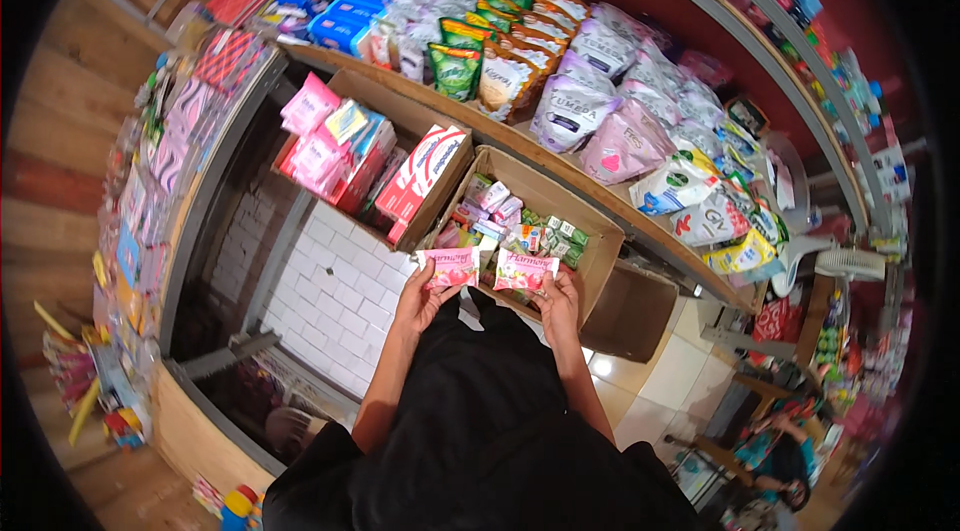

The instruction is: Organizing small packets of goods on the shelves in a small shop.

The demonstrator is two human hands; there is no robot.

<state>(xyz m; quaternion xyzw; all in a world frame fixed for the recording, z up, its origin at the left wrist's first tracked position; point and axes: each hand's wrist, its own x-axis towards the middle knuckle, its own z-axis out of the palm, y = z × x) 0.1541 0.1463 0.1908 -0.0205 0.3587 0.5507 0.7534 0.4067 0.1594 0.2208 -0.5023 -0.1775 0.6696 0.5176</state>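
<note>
My left hand [426, 296] holds a pink Harmony soap packet [453, 266] by its lower left part. A second, matching pink soap packet [525, 271] is pinched in my right hand [556, 300] at its right end. The two packets are side by side with a narrow gap between them, over the near side of an open cardboard box [600, 261]. Inside that box lie small green soap packs [564, 237] and pink and white packs [499, 201], in a loose heap. My hands and the packets hide part of its contents.
A cardboard box with red toothpaste cartons [421, 175] and pink packs [319, 160] stands left of the soap box. Beyond runs a wooden shelf edge [540, 152] with refill pouches [574, 107]. An empty-looking brown box [630, 310] is at right. A person [784, 448] is at lower right.
</note>
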